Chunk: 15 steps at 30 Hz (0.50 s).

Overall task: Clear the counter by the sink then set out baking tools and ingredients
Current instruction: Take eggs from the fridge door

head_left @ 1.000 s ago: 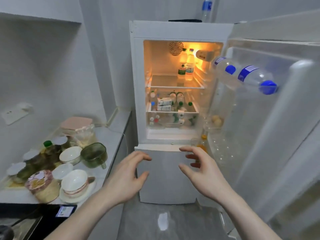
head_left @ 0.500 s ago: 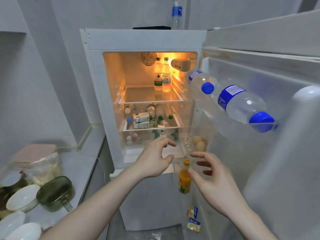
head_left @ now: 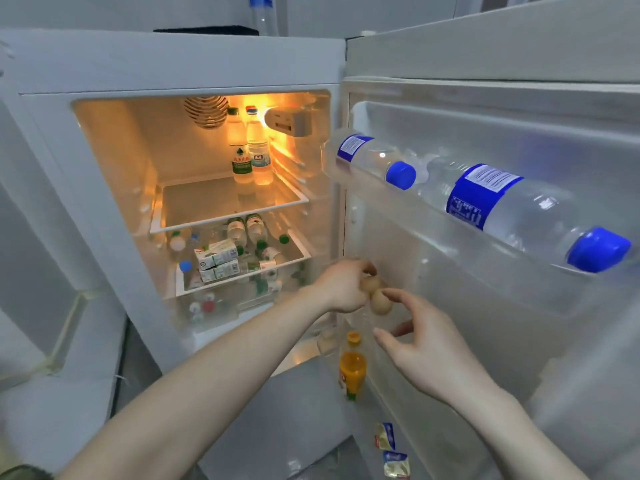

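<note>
Left hand (head_left: 341,287) pinched upper egg (head_left: 369,284) in fridge door shelf (head_left: 450,271). Right hand (head_left: 424,344), fingers spread, held nothing, lower egg (head_left: 381,302) at its 11 o'clock. Eggs looked light, brittle, smooth: cradle round middle, no squeezing.

Fridge (head_left: 52,140) open, door (head_left: 519,46) swung out to the right. On the top shelf (head_left: 194,209), two upright bottles (head_left: 249,150) at the back; on the shelf below, cartons (head_left: 218,259) before lying bottles. In the upper door rack (head_left: 450,237), two water bottles (head_left: 512,206) lying end to end. Lower on the door — two eggs (head_left: 375,294), touching, left hand (head_left: 341,285) on the upper one, right hand (head_left: 429,355) just beside the lower. Under them, a juice bottle (head_left: 351,368); lower still, two packets (head_left: 391,450).
</note>
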Each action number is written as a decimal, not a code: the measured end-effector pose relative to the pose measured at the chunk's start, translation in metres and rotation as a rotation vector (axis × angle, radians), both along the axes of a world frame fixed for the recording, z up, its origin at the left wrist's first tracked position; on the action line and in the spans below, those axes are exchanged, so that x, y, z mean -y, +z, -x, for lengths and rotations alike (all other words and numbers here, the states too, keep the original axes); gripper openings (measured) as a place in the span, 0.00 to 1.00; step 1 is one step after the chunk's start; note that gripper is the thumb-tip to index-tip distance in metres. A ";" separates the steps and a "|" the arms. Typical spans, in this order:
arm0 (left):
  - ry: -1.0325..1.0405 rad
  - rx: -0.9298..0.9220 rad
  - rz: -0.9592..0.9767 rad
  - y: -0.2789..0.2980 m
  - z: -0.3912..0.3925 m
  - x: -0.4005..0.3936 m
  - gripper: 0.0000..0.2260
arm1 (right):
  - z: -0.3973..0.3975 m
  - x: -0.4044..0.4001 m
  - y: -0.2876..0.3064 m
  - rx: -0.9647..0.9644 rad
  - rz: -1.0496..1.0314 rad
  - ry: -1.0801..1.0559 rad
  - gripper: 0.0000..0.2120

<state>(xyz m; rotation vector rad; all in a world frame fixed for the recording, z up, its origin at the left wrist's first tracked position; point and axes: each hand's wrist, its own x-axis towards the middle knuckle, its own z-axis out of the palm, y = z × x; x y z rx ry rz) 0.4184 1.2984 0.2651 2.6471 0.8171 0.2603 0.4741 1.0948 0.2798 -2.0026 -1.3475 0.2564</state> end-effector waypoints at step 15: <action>-0.031 0.208 -0.025 0.012 0.038 -0.020 0.17 | 0.013 -0.028 0.012 0.217 -0.007 -0.099 0.27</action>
